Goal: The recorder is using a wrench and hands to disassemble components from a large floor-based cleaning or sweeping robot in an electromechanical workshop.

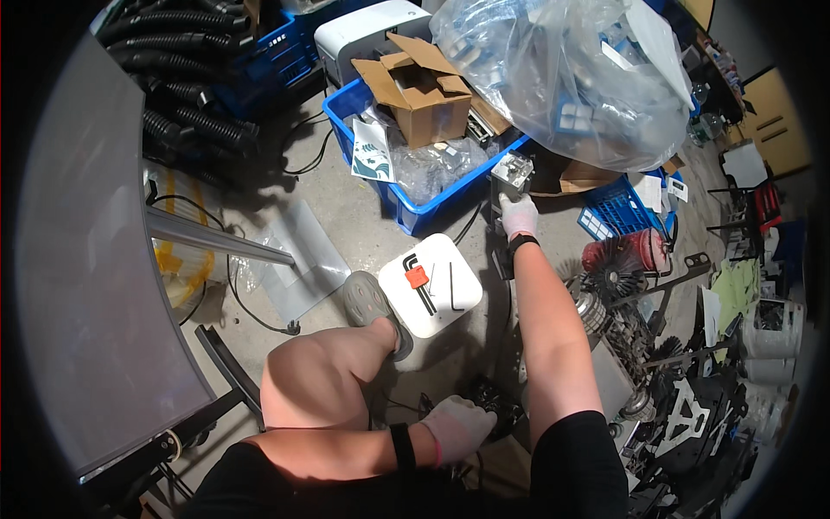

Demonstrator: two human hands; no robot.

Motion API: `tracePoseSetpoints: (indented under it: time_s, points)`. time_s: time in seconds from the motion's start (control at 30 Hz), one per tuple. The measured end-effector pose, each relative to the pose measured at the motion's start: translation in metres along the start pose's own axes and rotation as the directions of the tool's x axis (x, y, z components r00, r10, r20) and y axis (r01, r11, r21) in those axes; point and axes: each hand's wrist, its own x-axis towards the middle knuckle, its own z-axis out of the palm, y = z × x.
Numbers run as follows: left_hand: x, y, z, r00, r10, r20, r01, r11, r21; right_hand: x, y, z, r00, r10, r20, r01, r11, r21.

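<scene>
My right hand point(519, 214), in a white glove, reaches forward at the corner of a blue bin. It is closed on a boxy metal part point(513, 173) with a silver top and dark sides. Low in the view, near my lap, my gloved left hand point(458, 427) has its fingers curled beside a dark, wired assembly point(494, 398); what they grip is hidden. Between the hands stands a white stool point(445, 251). On it lie a hex key set point(418, 278) in an orange holder and a loose L-shaped hex key point(452, 287).
The blue bin point(415, 208) holds a cardboard box point(432, 117) and plastic wrap. A big clear plastic bag point(571, 78) bulges behind it. Machine parts and a round black brush point(616, 268) crowd the right. Black corrugated hoses point(173, 43) fill the far left; a cable point(259, 327) crosses the floor.
</scene>
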Motion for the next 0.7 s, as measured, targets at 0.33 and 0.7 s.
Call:
tracePoseSetpoints:
  time_s: [0.33,0.7]
  points:
    - [0.002,0.003,0.004,0.999,-0.009,-0.031,0.009,1.000,-0.003,0.005,0.033,-0.018,0.997,-0.038,0.062,0.032,0.994,0.100]
    - [0.028,0.023,-0.017,0.919,-0.058,-0.391,-0.064,0.954,-0.293,-0.257,0.025,-0.195,0.897,-0.270,0.349,-0.066,0.700,0.711]
